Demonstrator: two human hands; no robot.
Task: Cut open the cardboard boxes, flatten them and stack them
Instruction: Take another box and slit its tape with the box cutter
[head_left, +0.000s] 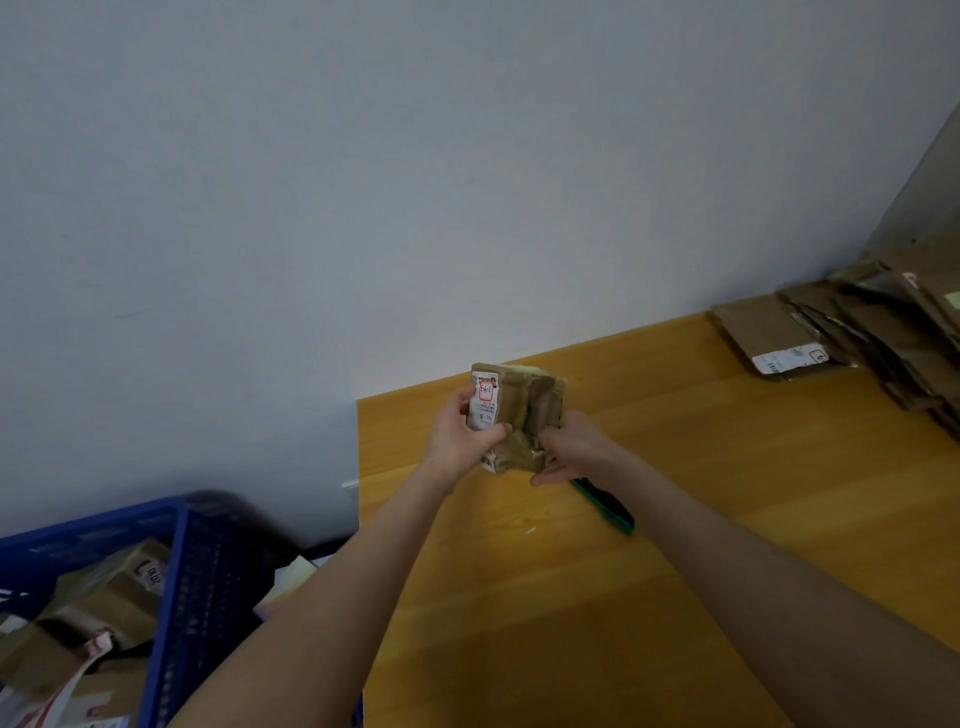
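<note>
A small taped cardboard box (524, 410) with a white shipping label is held above the far left part of the wooden table (675, 519). My left hand (460, 441) grips its left side, thumb across the label. My right hand (569, 449) grips the box's lower right edge, fingers curled into it. A green-handled cutter (605, 506) lies on the table just under my right wrist. A stack of flattened cardboard boxes (857, 332) lies at the table's far right corner.
A blue plastic crate (197, 571) with several taped cardboard parcels (98, 613) stands on the left, beside the table. A plain wall runs behind the table.
</note>
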